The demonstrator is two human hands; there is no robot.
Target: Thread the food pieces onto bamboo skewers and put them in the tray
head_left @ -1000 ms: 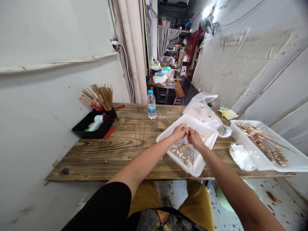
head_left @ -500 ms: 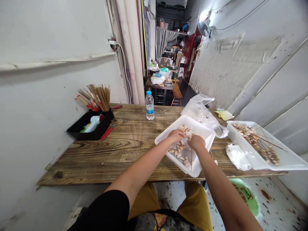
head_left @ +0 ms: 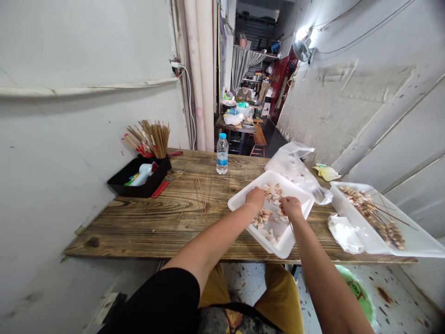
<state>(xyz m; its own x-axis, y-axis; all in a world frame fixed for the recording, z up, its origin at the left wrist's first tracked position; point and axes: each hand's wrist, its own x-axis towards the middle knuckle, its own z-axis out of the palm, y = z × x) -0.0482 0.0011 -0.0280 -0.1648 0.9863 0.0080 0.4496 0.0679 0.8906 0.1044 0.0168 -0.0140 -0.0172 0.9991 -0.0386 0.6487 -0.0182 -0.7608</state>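
Observation:
A white plastic tray (head_left: 239,200) stands before me on the wooden table, holding loose pale and brownish pieces that look like garlic cloves (head_left: 266,215). My left hand (head_left: 255,198) is inside the tray at its left side, fingers curled down among the pieces; whatever they grip is hidden. My right hand (head_left: 291,207) is closed at the tray's right side, a little apart from the left. A thin wooden skewer (head_left: 291,226) sticks out below it, toward me. Whether a clove is on that skewer is hidden by the fingers.
Several loose skewers (head_left: 198,197) lie on the table (head_left: 139,222). A black box (head_left: 120,178) with bundled sticks stands left, a water bottle (head_left: 222,155) behind. Rightward are a plastic bag (head_left: 294,164), a white packet (head_left: 346,234) and a second tray (head_left: 422,243) with loaded skewers.
My hands have moved apart: the left is now at the tray's left side, the right near its right side. The skewer under my right hand has shifted right. The view has turned slightly left.

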